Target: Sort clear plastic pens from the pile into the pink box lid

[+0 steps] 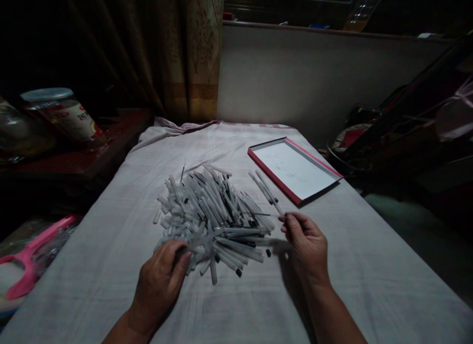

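Note:
A heap of translucent pen barrels and thin dark refills (pixel 210 201) lies on the cloth between my two hands. My left hand (pixel 158 277), at the heap's near left edge, is closed with thumb and fingertips around a translucent pen barrel (pixel 205 238) that points up and right. At the heap's right side, my right hand (pixel 306 245) pinches a thin pen refill (pixel 268 215), its tip pointing left over the pile. A few pens (pixel 264 186) lie side by side just beyond my right hand. A small black plug (pixel 268 253) sits on the cloth near it.
A shallow red-edged box lid (pixel 295 169) with a white inside lies at the back right of the cloth-covered table (pixel 236 314). On the left, a lidded jar (pixel 70 115) stands on a dark red table, with a pink-handled item (pixel 27 260) below. A curtain (pixel 199 53) hangs behind.

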Available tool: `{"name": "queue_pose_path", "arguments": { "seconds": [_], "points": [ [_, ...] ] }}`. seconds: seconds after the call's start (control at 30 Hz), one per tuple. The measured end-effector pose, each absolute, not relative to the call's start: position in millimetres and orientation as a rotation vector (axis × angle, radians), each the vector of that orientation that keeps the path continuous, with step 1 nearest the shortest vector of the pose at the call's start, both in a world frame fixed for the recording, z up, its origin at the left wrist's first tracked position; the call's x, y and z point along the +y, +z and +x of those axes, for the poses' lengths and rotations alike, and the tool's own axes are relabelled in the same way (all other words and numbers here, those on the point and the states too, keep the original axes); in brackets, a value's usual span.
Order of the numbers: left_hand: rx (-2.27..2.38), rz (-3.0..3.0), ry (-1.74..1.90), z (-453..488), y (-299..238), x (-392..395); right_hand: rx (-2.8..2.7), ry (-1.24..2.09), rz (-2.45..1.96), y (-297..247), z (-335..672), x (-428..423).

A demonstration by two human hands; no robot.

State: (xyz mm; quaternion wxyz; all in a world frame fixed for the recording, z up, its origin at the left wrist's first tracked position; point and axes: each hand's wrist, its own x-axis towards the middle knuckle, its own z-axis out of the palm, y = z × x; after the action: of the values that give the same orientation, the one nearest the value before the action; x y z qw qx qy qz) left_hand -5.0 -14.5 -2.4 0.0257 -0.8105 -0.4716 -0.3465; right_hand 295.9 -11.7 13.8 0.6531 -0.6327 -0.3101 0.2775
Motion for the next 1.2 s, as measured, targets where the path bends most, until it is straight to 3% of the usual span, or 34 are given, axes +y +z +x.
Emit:
{"name": "queue_pose_path", "arguments": {
  "seconds": [0.23, 0.47, 0.9, 1.07, 1.2],
  "points": [
    [-1.493, -2.402, -1.052, -5.0, -2.3, -12.7, -1.115, 0.398, -1.617, 2.3, 294.7, -13.9],
    [-1.338, -2.612, -1.121, -1.6, 0.9, -15.0, -1.507, 0.209, -1.507, 10.1, 286.5, -17.2],
    [-1.058, -2.725, -0.951, 10.0, 11.3, -13.6, -1.430, 1.083, -1.434, 19.7, 237.2, -23.7],
    [-1.040, -2.872, -0.896, 3.8, 26.4, -6.2, -1.452, 1.113, -1.346, 30.6, 238.8, -21.8],
    [-1.203, -3.387, -0.688, -5.9, 48.6, 6.3, -1.666, 0.959, -1.220, 40.8, 244.9, -27.0]
  ]
}}
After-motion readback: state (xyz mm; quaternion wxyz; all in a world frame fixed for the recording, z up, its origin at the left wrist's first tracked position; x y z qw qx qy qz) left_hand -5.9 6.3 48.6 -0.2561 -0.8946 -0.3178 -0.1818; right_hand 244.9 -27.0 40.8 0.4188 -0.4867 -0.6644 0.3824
